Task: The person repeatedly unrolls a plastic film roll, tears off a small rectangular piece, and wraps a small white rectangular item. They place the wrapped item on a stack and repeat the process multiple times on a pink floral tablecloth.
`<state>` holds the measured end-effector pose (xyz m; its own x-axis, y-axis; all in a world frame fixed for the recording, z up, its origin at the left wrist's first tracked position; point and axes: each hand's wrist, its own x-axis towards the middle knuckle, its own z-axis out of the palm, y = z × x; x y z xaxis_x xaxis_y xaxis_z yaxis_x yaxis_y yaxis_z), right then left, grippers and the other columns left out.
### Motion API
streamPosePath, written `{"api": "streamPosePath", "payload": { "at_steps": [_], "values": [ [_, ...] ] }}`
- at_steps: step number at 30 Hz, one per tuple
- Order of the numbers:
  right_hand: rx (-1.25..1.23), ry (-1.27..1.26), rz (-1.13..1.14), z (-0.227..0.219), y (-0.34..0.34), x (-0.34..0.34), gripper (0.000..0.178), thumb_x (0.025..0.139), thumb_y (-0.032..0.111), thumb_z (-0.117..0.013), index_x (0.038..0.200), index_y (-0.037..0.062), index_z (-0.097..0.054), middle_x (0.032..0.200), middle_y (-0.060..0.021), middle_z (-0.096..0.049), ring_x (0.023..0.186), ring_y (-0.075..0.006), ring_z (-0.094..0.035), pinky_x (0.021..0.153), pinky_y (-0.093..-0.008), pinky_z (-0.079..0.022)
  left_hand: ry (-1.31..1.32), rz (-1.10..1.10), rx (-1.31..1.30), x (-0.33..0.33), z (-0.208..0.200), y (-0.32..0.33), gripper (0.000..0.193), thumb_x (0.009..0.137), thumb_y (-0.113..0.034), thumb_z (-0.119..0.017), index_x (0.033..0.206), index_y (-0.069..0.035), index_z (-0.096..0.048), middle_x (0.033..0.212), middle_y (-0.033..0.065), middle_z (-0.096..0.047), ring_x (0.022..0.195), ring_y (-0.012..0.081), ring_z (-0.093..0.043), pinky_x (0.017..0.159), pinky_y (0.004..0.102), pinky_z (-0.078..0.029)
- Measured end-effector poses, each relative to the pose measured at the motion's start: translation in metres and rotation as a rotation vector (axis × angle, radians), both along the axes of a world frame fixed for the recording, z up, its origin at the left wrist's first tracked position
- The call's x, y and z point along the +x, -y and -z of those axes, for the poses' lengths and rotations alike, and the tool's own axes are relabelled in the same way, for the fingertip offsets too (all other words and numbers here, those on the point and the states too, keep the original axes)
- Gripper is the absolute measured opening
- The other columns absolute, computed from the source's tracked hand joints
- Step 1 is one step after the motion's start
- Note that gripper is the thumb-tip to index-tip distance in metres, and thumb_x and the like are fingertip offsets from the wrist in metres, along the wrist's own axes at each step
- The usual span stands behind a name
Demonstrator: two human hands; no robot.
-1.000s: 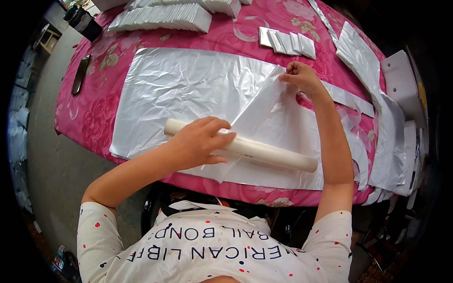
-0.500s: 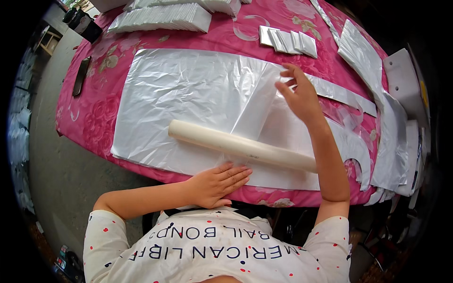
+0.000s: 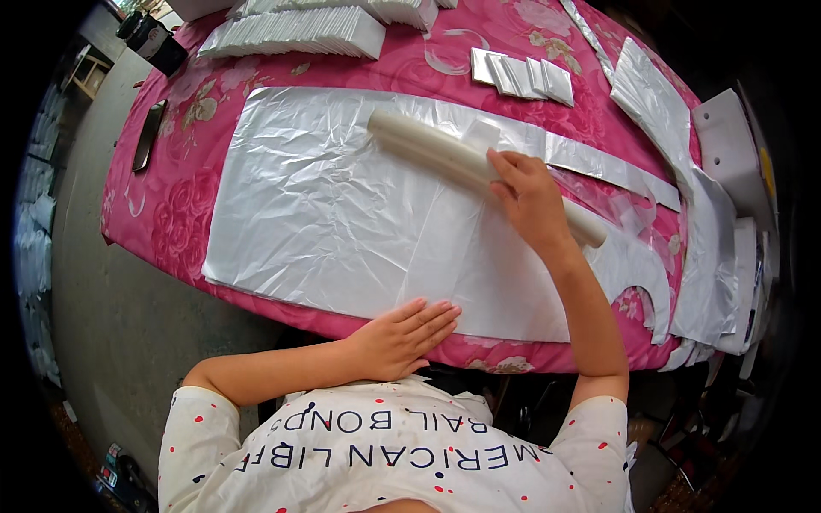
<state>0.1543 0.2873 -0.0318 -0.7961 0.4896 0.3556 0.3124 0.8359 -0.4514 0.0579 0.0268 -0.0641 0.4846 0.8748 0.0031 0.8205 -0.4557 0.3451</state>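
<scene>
A stack of thin silvery-white plastic bags or sheets (image 3: 308, 197) lies across the table, with creases over its left part and a cut-out shape at its right end. Across its far side rests a long off-white tube (image 3: 419, 147), slanting down to the right. My right hand (image 3: 528, 192) is closed at the tube's middle, thumb on the near side and fingers on the far side. A small pale flap of film (image 3: 481, 135) stands up just beyond the tube near those fingertips. My left hand (image 3: 409, 335) lies flat, fingers stretched out, at the stack's near edge.
A pink flowered cloth (image 3: 184, 209) covers the table. Folded white packets (image 3: 295, 34) stand in rows at the far left, and several small ones (image 3: 523, 75) lie far right of centre. Also there: a phone (image 3: 149, 137), a dark bottle (image 3: 152, 41), silvery sheets (image 3: 654, 94) and a white box (image 3: 727, 137).
The tube has moved away from me, from the near side of the stack to its far side. My right hand has come nearer and closed at the tube; my left hand has barely moved.
</scene>
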Motion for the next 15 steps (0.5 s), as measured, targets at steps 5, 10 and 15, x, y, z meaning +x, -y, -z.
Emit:
{"api": "streamPosePath", "payload": {
  "at_steps": [5, 10, 15],
  "values": [
    [-0.080, 0.040, 0.075, -0.006, -0.052, -0.019, 0.039, 0.079, 0.006, -0.062, 0.117, 0.0103, -0.059, 0.111, -0.0086, -0.060, 0.107, -0.0267, -0.051, 0.092, -0.0353, -0.043, 0.139, 0.176, 0.004, -0.019, -0.005, -0.007, 0.065, 0.083, -0.028, -0.054, 0.137, 0.000, -0.031, 0.147, 0.0146, -0.024, 0.136, 0.0256, -0.024, 0.111, 0.0403, -0.018],
    [0.186, -0.047, 0.005, -0.006, -0.014, -0.015, 0.045, 0.072, 0.002, -0.064, 0.116, 0.0055, -0.056, 0.119, -0.0130, -0.054, 0.114, -0.0312, -0.046, 0.095, -0.0385, -0.040, 0.263, 0.253, 0.068, -0.063, -0.007, -0.015, 0.051, 0.079, -0.020, -0.061, 0.123, 0.000, -0.047, 0.135, 0.0142, -0.042, 0.127, 0.0254, -0.039, 0.106, 0.0386, -0.032],
    [-0.190, 0.133, -0.465, 0.004, 0.071, 0.025, 0.054, 0.063, -0.004, -0.055, 0.116, 0.0036, -0.054, 0.121, -0.0128, -0.053, 0.112, -0.0326, -0.048, 0.096, -0.0389, -0.040, 0.092, 0.361, 0.364, -0.064, -0.008, -0.019, 0.027, 0.081, -0.016, -0.060, 0.104, -0.001, -0.060, 0.119, 0.0111, -0.057, 0.112, 0.0231, -0.054, 0.093, 0.0341, -0.046]
  ]
}}
